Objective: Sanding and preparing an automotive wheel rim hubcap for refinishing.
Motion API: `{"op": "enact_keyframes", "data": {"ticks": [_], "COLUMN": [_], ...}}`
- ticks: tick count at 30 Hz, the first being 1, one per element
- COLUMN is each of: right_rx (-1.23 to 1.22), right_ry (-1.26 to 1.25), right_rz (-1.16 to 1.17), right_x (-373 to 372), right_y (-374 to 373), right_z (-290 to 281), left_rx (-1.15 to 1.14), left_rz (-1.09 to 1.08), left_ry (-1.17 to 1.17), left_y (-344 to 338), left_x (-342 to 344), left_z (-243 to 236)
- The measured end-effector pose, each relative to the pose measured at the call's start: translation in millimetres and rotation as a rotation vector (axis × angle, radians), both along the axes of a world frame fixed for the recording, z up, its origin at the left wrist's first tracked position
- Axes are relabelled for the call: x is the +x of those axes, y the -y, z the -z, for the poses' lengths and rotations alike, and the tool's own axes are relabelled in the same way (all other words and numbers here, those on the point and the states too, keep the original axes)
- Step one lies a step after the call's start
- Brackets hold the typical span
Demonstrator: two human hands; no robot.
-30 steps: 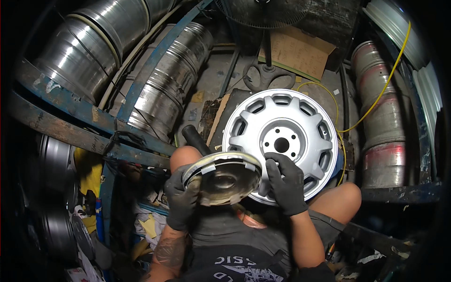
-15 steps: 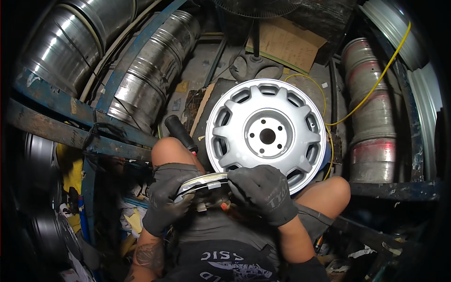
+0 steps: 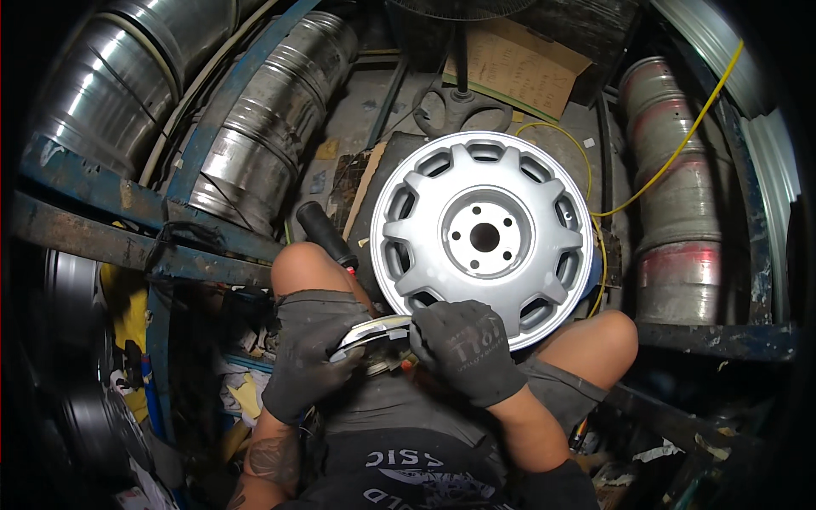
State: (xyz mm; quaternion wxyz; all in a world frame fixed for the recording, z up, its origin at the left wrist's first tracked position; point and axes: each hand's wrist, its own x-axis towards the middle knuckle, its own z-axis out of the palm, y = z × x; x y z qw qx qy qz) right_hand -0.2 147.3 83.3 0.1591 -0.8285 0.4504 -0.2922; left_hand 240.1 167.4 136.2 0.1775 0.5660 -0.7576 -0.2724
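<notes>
Both my hands wear dark grey gloves. My left hand (image 3: pixel 308 357) is closed around the left end of a curved pale band (image 3: pixel 376 326) with a dark edge below it. At the band's right end, the fingers of my right hand (image 3: pixel 466 350) are bent and pressed together on it. The band's exact kind is unclear, and my gloves cover both its ends. Just beyond my hands, a silver alloy wheel (image 3: pixel 525 285) lies face up between my knees, its bolt holes and round centre bore showing. My right hand overlaps its near rim.
Bare metal wheel barrels (image 3: pixel 259 127) lie in a blue steel rack (image 3: pixel 93 174) at left. More barrels with red marks (image 3: pixel 680 204) line the right, near a yellow hose (image 3: pixel 680 166). A black-handled tool (image 3: pixel 323 231) sits by my left knee. Cardboard (image 3: pixel 518 72) lies behind a stand (image 3: pixel 461 106).
My right hand has turned slightly and shifted a little left and down at the band's end. My left hand keeps its hold, with the band tilted a bit more.
</notes>
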Motion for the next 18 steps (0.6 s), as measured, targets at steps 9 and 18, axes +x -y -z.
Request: {"op": "enact_keyframes", "data": {"ticks": [9, 18], "right_rx": [0.219, 0.253], "right_ry": [0.240, 0.351], "right_rz": [0.030, 0.314], "right_x": [2.5, -16.8], "right_y": [2.2, 18.1], "right_z": [-1.4, 4.4], "left_rx": [0.091, 0.064], "left_rz": [-0.016, -0.354], "left_ry": [-0.181, -0.491], "left_y": [-8.4, -30.1], "left_x": [11.5, 24.6], "left_z": [15.1, 27.2]}}
